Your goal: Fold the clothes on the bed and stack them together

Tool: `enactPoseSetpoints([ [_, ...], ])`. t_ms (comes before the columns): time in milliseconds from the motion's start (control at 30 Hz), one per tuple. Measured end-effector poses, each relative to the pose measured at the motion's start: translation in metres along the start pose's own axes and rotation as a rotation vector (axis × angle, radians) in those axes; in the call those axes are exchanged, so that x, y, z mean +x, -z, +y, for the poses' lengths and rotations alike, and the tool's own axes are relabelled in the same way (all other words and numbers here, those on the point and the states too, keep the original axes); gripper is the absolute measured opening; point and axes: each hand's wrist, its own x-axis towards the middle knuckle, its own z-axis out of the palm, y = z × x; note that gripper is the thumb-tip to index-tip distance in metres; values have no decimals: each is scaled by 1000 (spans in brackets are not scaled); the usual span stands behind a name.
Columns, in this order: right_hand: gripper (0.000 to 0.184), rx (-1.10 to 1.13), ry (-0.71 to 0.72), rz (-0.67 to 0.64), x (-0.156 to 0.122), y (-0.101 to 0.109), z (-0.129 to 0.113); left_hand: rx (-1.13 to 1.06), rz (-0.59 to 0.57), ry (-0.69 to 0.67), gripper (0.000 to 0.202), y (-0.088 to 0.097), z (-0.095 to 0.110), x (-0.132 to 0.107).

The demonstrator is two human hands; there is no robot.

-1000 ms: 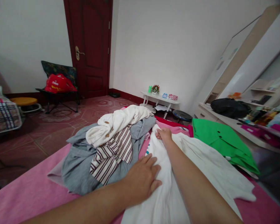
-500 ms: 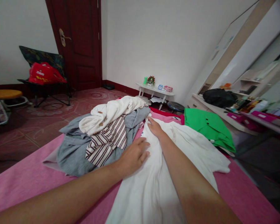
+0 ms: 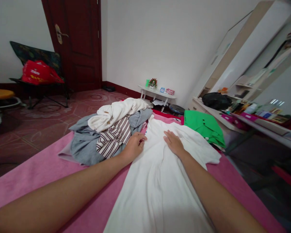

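Observation:
A white shirt [image 3: 160, 181] lies spread out along a pink bed cover [image 3: 38, 168]. My left hand [image 3: 133, 146] rests at the shirt's left edge with its fingers curled on the cloth. My right hand [image 3: 174, 143] lies flat and open on the upper part of the shirt. Just left of my left hand is a heap of clothes: a grey garment [image 3: 84, 145], a brown-and-white striped one [image 3: 115, 137] and a cream one with buttons [image 3: 113, 113].
A green garment [image 3: 203, 126] lies at the bed's far right. Beyond stand a small white table [image 3: 157, 92], a shelf with a black bag [image 3: 215, 100], a dark red door [image 3: 75, 42] and a chair with a red bag [image 3: 37, 72].
My right hand drew back from the shirt's collar and flattened on its upper part. My left hand slid up to the shirt's left edge. The view shifted right.

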Motion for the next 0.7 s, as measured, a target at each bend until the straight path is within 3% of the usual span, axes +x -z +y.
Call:
enactPoseSetpoints([
  [100,47,-101,-122,-21,-25,7,-2,56,16,30,21,2,1,0],
  [200,47,-113,-83,13,-59,14,-23,107,4,70,21,3,2,-1],
  [300,48,48,206,49,-105,25,-53,118,-40,108,24,4,4,-1],
  [433,46,246,624,-37,-170,47,-84,64,-58,127,24,4,6,0],
  [567,41,268,829,-131,-217,67,-106,71,-69,119,28,5,9,0],
  [700,27,216,1008,-145,-239,77,-122,86,-110,128,34,6,10,1],
])
